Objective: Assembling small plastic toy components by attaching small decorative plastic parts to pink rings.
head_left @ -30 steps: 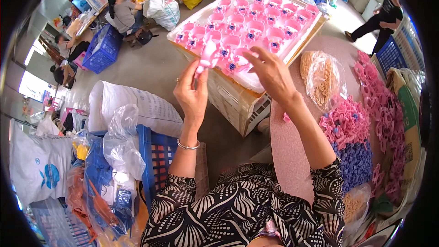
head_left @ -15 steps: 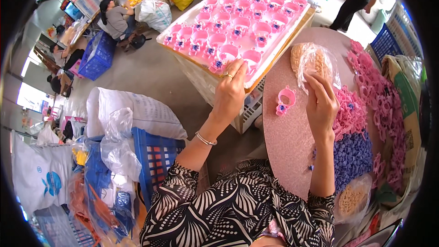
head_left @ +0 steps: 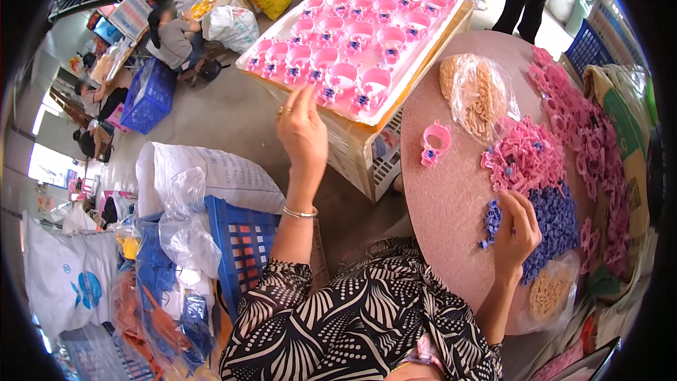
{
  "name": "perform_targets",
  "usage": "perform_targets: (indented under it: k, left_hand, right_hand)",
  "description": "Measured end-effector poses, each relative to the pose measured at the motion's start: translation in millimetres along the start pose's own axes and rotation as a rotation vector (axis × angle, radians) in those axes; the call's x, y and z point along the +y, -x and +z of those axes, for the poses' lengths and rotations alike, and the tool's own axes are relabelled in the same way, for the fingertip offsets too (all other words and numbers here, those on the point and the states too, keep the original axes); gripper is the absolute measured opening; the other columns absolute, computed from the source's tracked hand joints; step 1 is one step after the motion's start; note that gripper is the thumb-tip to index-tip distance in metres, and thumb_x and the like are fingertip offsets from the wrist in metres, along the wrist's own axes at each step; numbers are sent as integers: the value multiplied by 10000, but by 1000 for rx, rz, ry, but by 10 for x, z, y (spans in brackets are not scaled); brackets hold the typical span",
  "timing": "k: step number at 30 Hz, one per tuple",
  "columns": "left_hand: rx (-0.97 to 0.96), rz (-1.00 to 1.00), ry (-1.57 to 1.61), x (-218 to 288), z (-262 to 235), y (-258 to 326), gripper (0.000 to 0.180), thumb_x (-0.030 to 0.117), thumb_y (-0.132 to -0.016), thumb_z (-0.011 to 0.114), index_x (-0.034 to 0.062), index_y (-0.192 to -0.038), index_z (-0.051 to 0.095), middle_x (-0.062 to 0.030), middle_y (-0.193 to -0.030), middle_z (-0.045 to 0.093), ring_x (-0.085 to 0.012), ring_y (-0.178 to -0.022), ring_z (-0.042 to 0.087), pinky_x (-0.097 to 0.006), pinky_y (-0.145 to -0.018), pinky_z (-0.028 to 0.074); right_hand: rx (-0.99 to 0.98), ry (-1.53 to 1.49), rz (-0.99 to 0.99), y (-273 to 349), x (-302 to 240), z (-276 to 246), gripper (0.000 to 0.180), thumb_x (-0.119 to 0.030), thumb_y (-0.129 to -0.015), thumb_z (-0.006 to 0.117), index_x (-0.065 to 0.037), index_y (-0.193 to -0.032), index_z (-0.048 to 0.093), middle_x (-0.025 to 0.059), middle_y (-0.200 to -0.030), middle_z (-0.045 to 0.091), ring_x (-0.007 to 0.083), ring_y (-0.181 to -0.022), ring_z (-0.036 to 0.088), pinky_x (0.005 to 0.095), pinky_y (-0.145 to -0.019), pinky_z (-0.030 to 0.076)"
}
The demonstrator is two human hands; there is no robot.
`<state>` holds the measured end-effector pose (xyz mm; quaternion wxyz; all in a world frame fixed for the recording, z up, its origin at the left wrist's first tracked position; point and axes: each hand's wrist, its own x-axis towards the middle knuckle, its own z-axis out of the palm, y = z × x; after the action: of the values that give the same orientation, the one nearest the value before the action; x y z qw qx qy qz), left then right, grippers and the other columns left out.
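Note:
A white-rimmed tray (head_left: 247,62) holds rows of pink animal-shaped cups (head_left: 342,75) with small blue parts on their fronts. Off its near edge is my left hand (head_left: 305,134), fingers stretched loosely and nothing seen in them. On the round table (head_left: 441,212) at my right lies a single pink cup (head_left: 436,142) with a blue part. My right hand (head_left: 517,233) is over the heap of small blue pieces (head_left: 550,222), its fingers curled in a pinch; whatever may be between the fingertips is hidden. Beyond it rises a heap of small pink pieces (head_left: 525,159).
Plastic bags of tan pieces (head_left: 479,102) lie at the table's far side, another tan bag (head_left: 550,295) near me. More pink parts (head_left: 592,162) line the right edge. A blue crate (head_left: 243,247) and white sack (head_left: 204,180) stand at left. Other people (head_left: 175,39) are farther off.
My left hand has drawn back from the tray's near corner toward the left. My right hand has moved from beside the tan bag down to the blue pieces.

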<state>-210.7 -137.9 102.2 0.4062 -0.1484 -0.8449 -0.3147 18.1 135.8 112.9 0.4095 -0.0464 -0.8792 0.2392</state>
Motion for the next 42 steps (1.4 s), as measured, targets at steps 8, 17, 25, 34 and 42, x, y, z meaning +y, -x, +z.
perform_targets:
  k: [8, 17, 25, 34, 42]
  left_hand:
    - [-173, 233, 22, -248, 171, -198, 181, 43, -840, 622, -12, -1002, 683, -125, -1018, 679, -282, -961, 617, -355, -854, 469]
    - [-179, 156, 66, -149, 44, -184, 194, 20, -855, 581, -37, -1020, 665, -197, -979, 670, -326, -922, 641, -389, -821, 488]
    - [-278, 104, 121, -221, 224, -155, 209, 126, -899, 593, 22, -1058, 679, -221, -891, 667, -324, -802, 663, -370, -716, 499]
    - [-28, 334, -20, 329, 95, 106, 216, 109, -860, 656, 24, -1056, 689, -131, -954, 697, -271, -848, 650, -352, -766, 505]
    - [-434, 553, 458, 1033, 216, 1318, 334, -67, -789, 640, 42, -1105, 656, -97, -1039, 672, -268, -968, 625, -357, -832, 506]
  right_hand:
    - [-71, 37, 138, 602, 142, -165, 167, 89, -833, 588, 16, -957, 674, 128, -921, 670, 184, -746, 654, 274, -655, 534]
    - [-69, -3, 203, 703, 105, -223, 176, 75, -802, 609, 0, -946, 678, 138, -897, 670, 260, -798, 661, 326, -691, 526]
    - [-57, 79, 172, 828, 113, -393, 176, 108, -807, 588, 25, -937, 673, 147, -899, 669, 235, -780, 662, 296, -687, 536]
    - [-58, 65, 240, 1388, 223, -438, 284, 75, -687, 564, -33, -926, 672, 125, -912, 666, 285, -838, 651, 363, -728, 536]
    - [114, 269, 496, 1857, 305, -560, 219, 71, -751, 617, -15, -946, 666, 154, -902, 665, 311, -820, 649, 354, -718, 523]
